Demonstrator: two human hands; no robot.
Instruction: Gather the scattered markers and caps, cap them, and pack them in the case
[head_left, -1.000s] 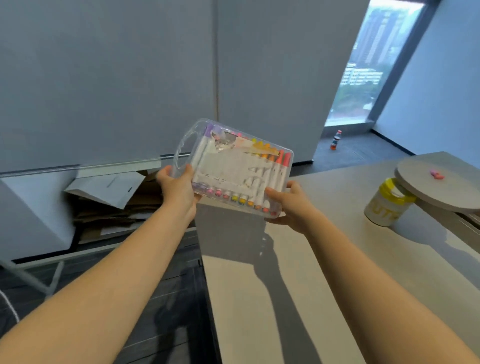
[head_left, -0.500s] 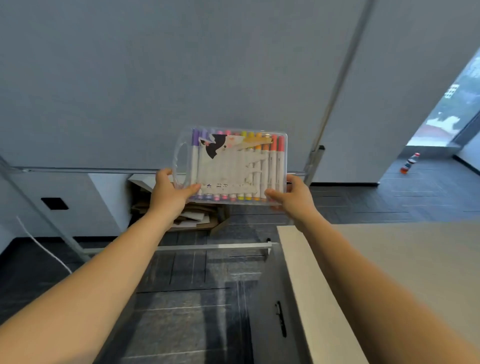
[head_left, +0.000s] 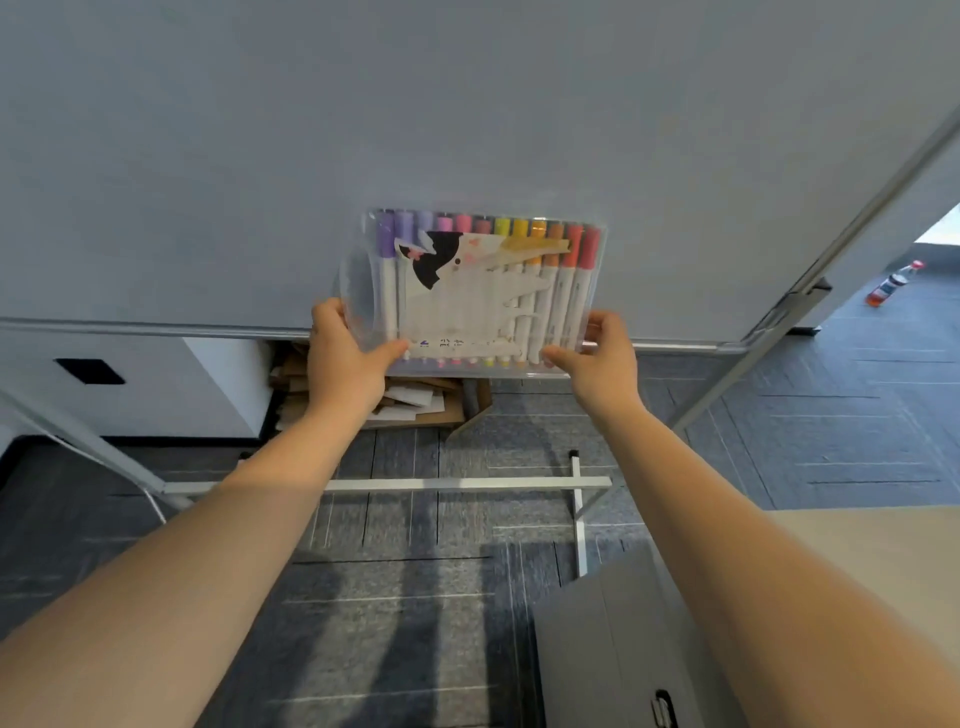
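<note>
A clear plastic marker case (head_left: 475, 291) is held up at arm's length in front of a grey partition, its flat face toward me. Inside stands a full row of capped markers (head_left: 571, 270), caps running from purple on the left to red on the right, behind a printed card. My left hand (head_left: 345, 361) grips the case's lower left corner by the handle end, thumb on the front. My right hand (head_left: 597, 364) grips the lower right corner the same way.
A grey partition wall (head_left: 467, 130) on a white metal stand (head_left: 467, 484) fills the view ahead. Flattened cardboard (head_left: 415, 400) lies under it. A table corner (head_left: 883, 540) and a grey cabinet (head_left: 613, 649) are at lower right. A bottle (head_left: 891, 283) stands on the floor far right.
The view has swung left, away from the table toward the partition. Both hands have kept hold of the case and turned it more upright and square to me.
</note>
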